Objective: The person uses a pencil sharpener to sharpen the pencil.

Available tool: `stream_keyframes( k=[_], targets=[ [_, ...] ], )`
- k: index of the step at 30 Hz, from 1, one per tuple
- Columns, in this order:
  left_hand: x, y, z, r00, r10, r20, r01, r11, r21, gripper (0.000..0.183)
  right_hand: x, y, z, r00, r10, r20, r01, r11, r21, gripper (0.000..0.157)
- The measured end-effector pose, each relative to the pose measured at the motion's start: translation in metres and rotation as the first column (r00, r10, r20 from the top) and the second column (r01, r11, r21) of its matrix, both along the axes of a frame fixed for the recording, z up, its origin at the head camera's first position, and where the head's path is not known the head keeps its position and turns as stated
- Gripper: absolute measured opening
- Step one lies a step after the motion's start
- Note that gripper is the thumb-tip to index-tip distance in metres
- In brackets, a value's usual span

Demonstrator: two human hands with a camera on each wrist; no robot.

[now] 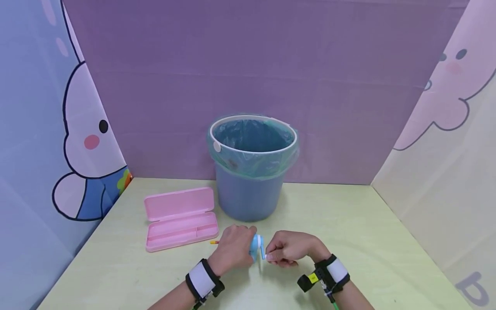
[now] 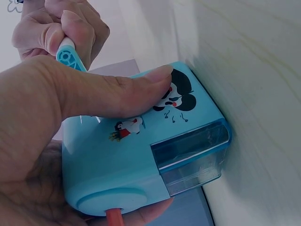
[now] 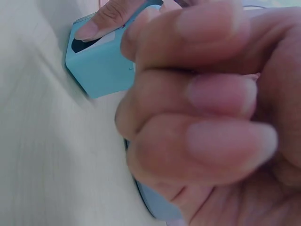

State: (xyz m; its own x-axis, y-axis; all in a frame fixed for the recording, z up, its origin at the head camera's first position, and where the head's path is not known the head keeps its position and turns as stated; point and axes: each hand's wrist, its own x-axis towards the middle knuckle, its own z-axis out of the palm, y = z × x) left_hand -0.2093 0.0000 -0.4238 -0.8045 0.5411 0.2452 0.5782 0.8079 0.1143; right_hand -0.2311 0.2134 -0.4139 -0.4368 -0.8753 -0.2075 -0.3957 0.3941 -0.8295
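A light blue crank pencil sharpener [image 2: 113,165] with cartoon figures and a clear shavings drawer is gripped by my left hand [image 1: 233,246]. In the left wrist view the thumb lies across its printed face, and other fingers reach round underneath. A reddish pencil [image 2: 114,218] sticks out of the sharpener's round front opening; in the head view its yellow-orange end [image 1: 214,242] shows left of the hand. On the opposite side, my right hand [image 1: 290,247] pinches the white knob of the blue crank handle [image 1: 262,248]. Curled fingers fill much of the right wrist view.
An open pink pencil case [image 1: 180,205] lies on the pale yellow table [image 1: 372,241], to the left. Behind the hands stands a blue bucket [image 1: 249,196] lined with a green-blue plastic bag [image 1: 252,165]. Purple and cartoon-printed panels enclose the table's back and sides.
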Motion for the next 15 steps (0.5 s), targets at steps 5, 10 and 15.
stream_keyframes(
  k=[5, 10, 15],
  targets=[
    [0.0005, -0.0006, -0.0018, 1.000, 0.001, 0.022, -0.002, 1.000, 0.010, 0.037, 0.0009, 0.0000, 0.0002, 1.000, -0.010, -0.004, 0.010, 1.000, -0.017, 0.035],
    [0.0009, -0.0004, -0.0017, 1.000, -0.006, 0.010, 0.006, 1.000, 0.011, 0.037, 0.0000, 0.0027, 0.0043, 0.999, -0.046, -0.029, 0.043, 0.995, -0.086, 0.037],
    [-0.0005, -0.0003, -0.0004, 1.000, -0.006, 0.012, 0.006, 1.000, 0.012, 0.035, -0.0017, 0.0040, 0.0057, 0.995, -0.094, -0.038, 0.088, 0.987, -0.131, 0.036]
  ],
)
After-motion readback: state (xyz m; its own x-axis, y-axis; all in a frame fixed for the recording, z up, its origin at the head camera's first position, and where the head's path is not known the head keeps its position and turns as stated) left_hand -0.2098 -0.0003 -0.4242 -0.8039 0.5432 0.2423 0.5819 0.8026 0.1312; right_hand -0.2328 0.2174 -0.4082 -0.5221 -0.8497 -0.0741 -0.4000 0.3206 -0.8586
